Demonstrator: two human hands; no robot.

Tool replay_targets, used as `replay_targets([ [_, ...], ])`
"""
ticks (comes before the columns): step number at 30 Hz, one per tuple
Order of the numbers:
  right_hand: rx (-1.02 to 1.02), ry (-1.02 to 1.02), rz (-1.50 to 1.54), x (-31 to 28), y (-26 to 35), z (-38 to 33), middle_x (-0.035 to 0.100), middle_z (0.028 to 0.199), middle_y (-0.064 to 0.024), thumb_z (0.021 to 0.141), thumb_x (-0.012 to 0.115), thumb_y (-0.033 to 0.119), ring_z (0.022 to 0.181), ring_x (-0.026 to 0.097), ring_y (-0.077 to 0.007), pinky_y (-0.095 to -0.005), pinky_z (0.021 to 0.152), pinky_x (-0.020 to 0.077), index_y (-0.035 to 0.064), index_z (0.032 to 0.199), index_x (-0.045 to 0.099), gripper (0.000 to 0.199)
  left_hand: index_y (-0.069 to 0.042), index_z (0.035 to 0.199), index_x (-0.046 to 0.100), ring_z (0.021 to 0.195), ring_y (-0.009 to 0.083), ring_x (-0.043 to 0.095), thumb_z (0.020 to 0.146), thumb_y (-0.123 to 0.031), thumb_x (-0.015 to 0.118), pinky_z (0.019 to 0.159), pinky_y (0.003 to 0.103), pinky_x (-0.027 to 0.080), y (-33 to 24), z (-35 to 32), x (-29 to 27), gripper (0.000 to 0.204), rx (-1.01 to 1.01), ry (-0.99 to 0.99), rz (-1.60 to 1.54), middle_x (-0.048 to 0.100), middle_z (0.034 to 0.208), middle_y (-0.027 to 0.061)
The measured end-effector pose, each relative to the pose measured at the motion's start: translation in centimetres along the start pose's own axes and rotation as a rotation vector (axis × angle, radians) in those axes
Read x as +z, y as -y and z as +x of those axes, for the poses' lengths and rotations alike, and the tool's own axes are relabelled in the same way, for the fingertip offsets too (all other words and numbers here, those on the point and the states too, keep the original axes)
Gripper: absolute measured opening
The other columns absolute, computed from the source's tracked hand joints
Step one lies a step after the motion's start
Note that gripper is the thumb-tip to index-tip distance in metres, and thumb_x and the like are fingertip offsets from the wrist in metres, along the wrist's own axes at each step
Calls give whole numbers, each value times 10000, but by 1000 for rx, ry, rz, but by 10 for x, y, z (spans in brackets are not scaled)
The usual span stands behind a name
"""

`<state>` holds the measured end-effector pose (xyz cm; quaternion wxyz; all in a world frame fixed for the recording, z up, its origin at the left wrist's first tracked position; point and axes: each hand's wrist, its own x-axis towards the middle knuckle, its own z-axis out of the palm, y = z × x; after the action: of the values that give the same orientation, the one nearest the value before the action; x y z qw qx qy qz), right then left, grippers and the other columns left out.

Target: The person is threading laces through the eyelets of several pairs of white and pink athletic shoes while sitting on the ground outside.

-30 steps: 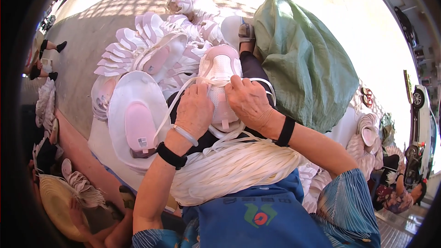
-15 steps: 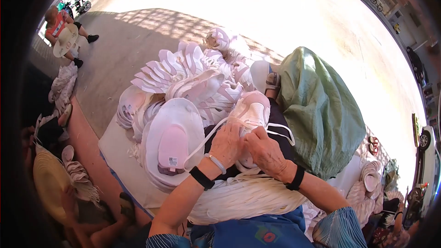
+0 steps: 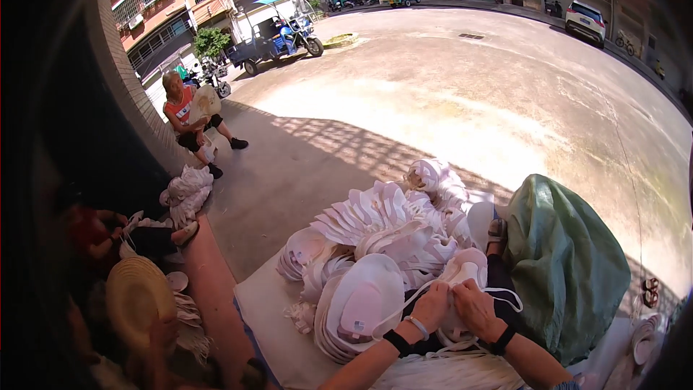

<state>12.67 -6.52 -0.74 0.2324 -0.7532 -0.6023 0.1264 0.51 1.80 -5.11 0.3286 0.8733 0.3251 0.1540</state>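
Observation:
A pale pink and white shoe upper (image 3: 468, 263) lies on my lap, its toe pointing away from me. My left hand (image 3: 432, 308) and my right hand (image 3: 476, 310) are both closed on it, their fingertips close together over its lacing opening. A white shoelace (image 3: 395, 312) loops out on the left of the shoe, and another length curves out on the right. Whether the fingertips also pinch the lace is hidden. A thick bundle of white laces (image 3: 455, 370) lies across my lap below the hands.
Stacks of pink and white shoe parts (image 3: 372, 296) rest on a pale sheet (image 3: 263, 296) to the left. A green cloth sack (image 3: 567, 267) bulges at the right. Seated people, one with a straw hat (image 3: 137, 303), are at the left. A blue three-wheeler (image 3: 285, 32) stands across the yard.
The view has tilted up and turned left, so the yard and buildings now show and my hands appear lower and farther right. Both hands keep hold of the shoe upper.

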Motion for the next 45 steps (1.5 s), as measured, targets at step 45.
replay_targets([
  [45, -98, 271, 437, -25, -18, -53, 603, 729, -239, 907, 525, 233, 714, 607, -426, -473, 646, 478, 11, 869, 602, 238, 5, 884, 584, 722, 318, 635, 907, -206, 595, 664, 399, 502, -32, -45, -46, 213, 29, -232, -214, 630, 827, 150],
])
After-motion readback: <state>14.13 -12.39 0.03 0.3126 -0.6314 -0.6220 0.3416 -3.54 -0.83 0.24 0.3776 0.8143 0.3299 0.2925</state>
